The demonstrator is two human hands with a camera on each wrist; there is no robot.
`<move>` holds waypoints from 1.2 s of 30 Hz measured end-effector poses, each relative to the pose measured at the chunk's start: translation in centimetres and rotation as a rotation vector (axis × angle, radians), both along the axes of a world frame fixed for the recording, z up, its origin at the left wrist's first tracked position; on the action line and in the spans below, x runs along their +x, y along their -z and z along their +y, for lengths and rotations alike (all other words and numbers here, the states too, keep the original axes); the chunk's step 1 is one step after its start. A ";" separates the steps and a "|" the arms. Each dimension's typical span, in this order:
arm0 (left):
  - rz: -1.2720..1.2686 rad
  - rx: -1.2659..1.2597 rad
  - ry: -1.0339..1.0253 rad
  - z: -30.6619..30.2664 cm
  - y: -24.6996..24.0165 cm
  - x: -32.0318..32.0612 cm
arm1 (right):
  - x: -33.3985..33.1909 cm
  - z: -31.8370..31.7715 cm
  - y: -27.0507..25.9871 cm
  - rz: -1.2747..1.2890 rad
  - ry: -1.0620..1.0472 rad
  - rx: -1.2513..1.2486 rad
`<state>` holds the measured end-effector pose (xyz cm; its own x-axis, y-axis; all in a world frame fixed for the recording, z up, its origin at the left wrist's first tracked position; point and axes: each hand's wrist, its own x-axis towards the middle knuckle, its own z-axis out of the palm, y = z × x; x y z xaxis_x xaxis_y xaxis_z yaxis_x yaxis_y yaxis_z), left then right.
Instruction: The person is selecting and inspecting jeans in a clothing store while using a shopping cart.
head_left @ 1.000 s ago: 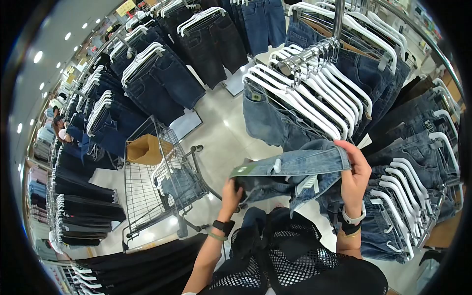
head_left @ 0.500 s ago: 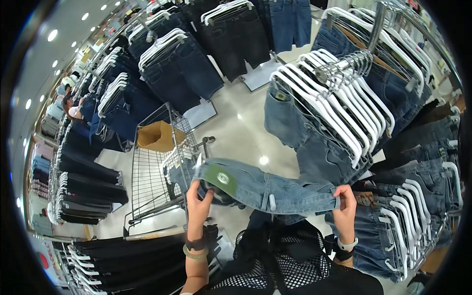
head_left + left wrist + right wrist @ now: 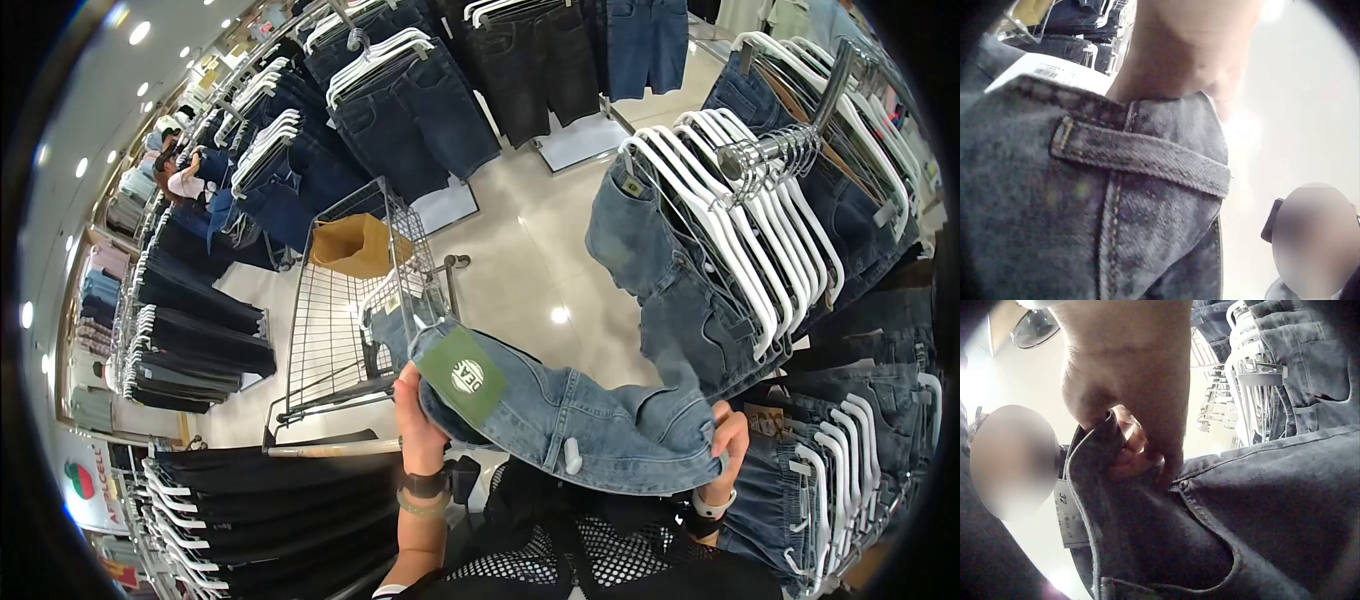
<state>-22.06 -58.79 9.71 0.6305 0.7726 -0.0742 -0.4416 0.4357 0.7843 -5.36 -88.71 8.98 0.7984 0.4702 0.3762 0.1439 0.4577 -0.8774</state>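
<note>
A pair of faded blue denim pants (image 3: 610, 425) is stretched sideways in front of my body, its waistband toward me. My left hand (image 3: 418, 425) grips one end of the waistband beside a green paper label (image 3: 462, 376). At the other end, my right hand (image 3: 731, 437) pinches the waistband, with thumb and fingers around the fabric in the right wrist view. A small white tag (image 3: 572, 457) is fixed near the middle. A belt loop (image 3: 1147, 156) fills the left wrist view, and a size tag (image 3: 1066, 515) reading 32 hangs inside the waistband. The lower legs are hidden.
A wire shopping cart (image 3: 335, 330) holding a brown bag (image 3: 360, 245) stands ahead on the left. Denim on white hangers (image 3: 715, 235) hangs at the right, with black pants (image 3: 280, 500) at the lower left. Tiled floor (image 3: 530, 250) lies between the racks.
The denim pants have turned so the waistband's outer face and green label show, and they are spread wider between my hands. The view has swung so the cart and racks sit further right.
</note>
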 end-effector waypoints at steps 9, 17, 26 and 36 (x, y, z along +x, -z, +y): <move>0.240 0.272 0.297 -4.3 -6.3 2.6 | -0.6 6.0 -5.8 -0.340 -0.438 -0.453; 0.140 0.198 0.166 -4.6 -6.9 3.1 | -5.3 8.6 -4.3 -0.823 -0.288 -0.770; 0.230 0.455 0.253 -5.0 -8.7 1.6 | -0.7 9.2 -3.6 -0.720 -0.284 -0.604; 0.418 0.599 0.051 -5.8 -10.0 1.1 | 1.5 7.6 -1.7 -0.942 -0.063 -0.778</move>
